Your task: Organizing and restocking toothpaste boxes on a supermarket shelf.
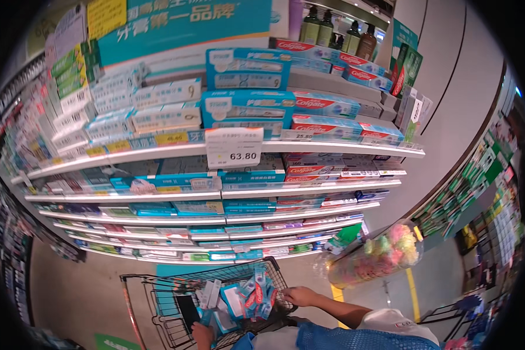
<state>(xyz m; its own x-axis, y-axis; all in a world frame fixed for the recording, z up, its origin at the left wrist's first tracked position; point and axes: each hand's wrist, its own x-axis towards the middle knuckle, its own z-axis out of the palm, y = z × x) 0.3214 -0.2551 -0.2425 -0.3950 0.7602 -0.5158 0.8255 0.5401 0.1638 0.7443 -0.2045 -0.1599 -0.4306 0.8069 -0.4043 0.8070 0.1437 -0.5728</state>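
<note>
A black wire shopping cart stands in front of me, below the shelves. My right hand grips its wire rim at the right end. My left hand is low inside the near side of the cart, against a blue box; whether the fingers hold that box is unclear. Several red and blue Colgate toothpaste boxes lie heaped in the cart. Beside them are white-grey boxes and a larger blue-and-white pack.
Ahead rises a shelf unit stocked with toothpaste boxes, with a price sign on its upper edge. To the right is a clear cylindrical bin of colourful bath puffs. More stocked racks line the right side.
</note>
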